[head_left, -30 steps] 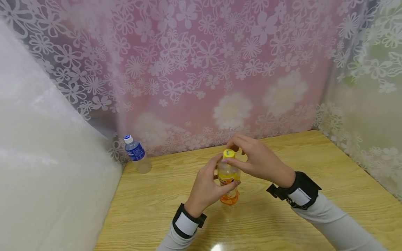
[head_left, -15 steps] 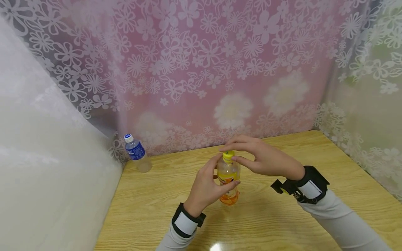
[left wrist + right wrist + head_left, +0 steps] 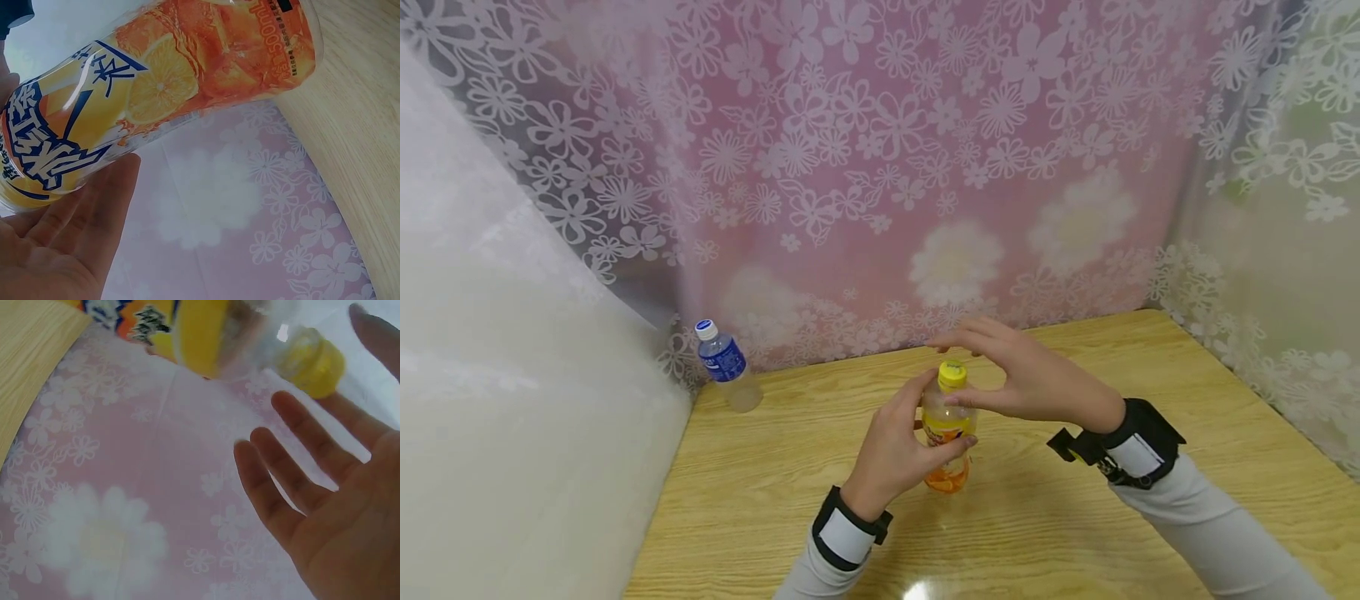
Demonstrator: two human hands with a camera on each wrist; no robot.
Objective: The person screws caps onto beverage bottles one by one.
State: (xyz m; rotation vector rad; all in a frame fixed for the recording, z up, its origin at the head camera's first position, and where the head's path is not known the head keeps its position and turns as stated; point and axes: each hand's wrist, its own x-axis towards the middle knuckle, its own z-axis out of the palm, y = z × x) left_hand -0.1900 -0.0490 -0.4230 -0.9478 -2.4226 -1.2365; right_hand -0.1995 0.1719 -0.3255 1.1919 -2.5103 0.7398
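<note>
A clear plastic drink bottle (image 3: 943, 432) with an orange and yellow label stands upright on the table. My left hand (image 3: 891, 454) grips it round the middle, thumb across the front. In the left wrist view the bottle (image 3: 162, 81) shows a lemon slice and large blue characters. Its yellow cap (image 3: 952, 374) sits on the neck. My right hand (image 3: 1030, 383) surrounds the cap loosely, fingers spread above and behind it, thumb near the neck. In the right wrist view, fingers of the right hand (image 3: 350, 506) are extended below the cap (image 3: 319, 362), without gripping it.
A second bottle (image 3: 722, 363), with a blue label and white cap, stands at the table's back left. The wooden table (image 3: 790, 467) meets a pink floral curtain (image 3: 850, 208) behind. Pale sheets hang at both sides.
My right fingers were over the cap half a second ago and have now lifted and spread apart from it. The left hand keeps its grip on the bottle, which shifts very slightly.
</note>
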